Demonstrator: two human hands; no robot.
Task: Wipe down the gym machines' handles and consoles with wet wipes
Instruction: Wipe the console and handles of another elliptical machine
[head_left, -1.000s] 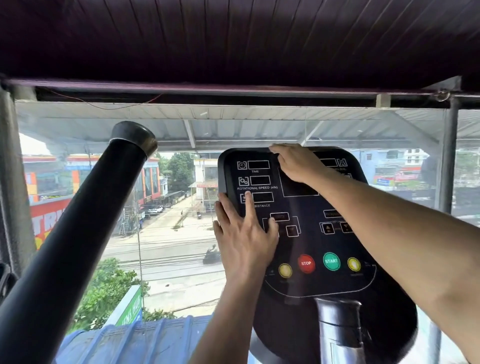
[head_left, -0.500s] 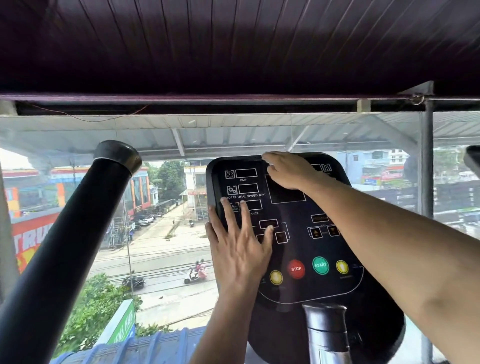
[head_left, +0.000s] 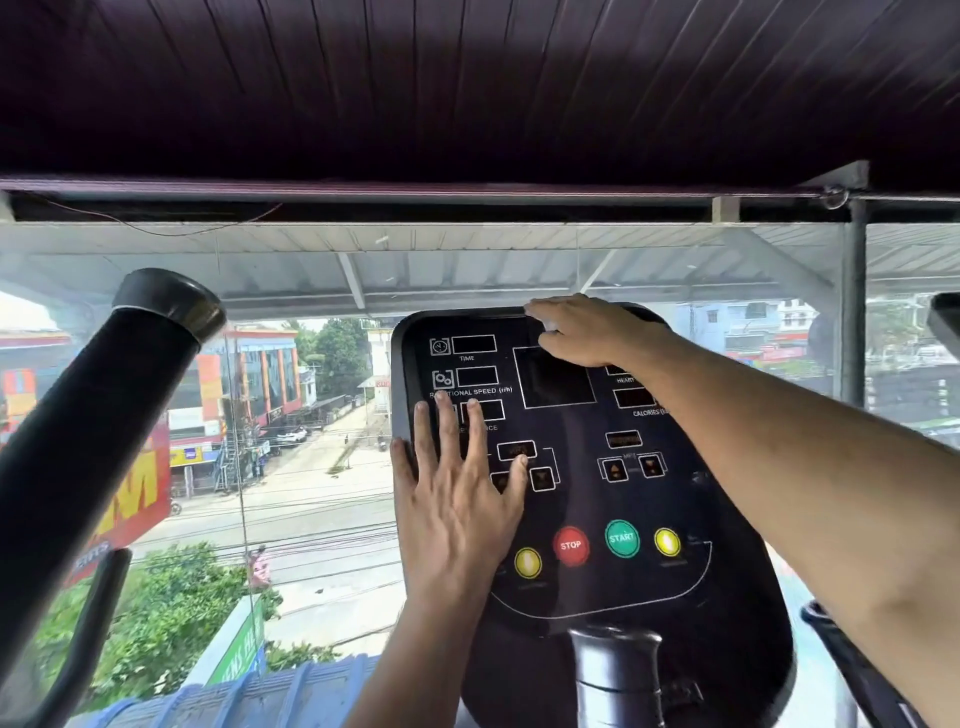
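The console (head_left: 582, 467), a black panel on a post in front of the window glass, stands straight ahead of the person and fills the lower middle of the view. At its upper edge the right hand (head_left: 587, 332) lies knuckles-up with its fingers bent over the rim; a small pale patch shows beneath the fingers and may be a wet wipe, but that cannot be made out for certain, so whether this hand grips anything cannot be told. On the console's left side the left hand (head_left: 457, 499) lies flat with fingers straight and spread, holding nothing, fingertips among the small readout windows and thumb tip near the arrow keys. Judging from this, the step is wiping the top of the panel while the flat hand steadies it. To do it well, press lightly over the centre display (head_left: 556, 379) and work downward in overlapping passes, going gently around the STOP button (head_left: 570, 545) and START button (head_left: 622, 538) so nothing is triggered. Left of the console, the black handle (head_left: 88, 431) looks untouched.
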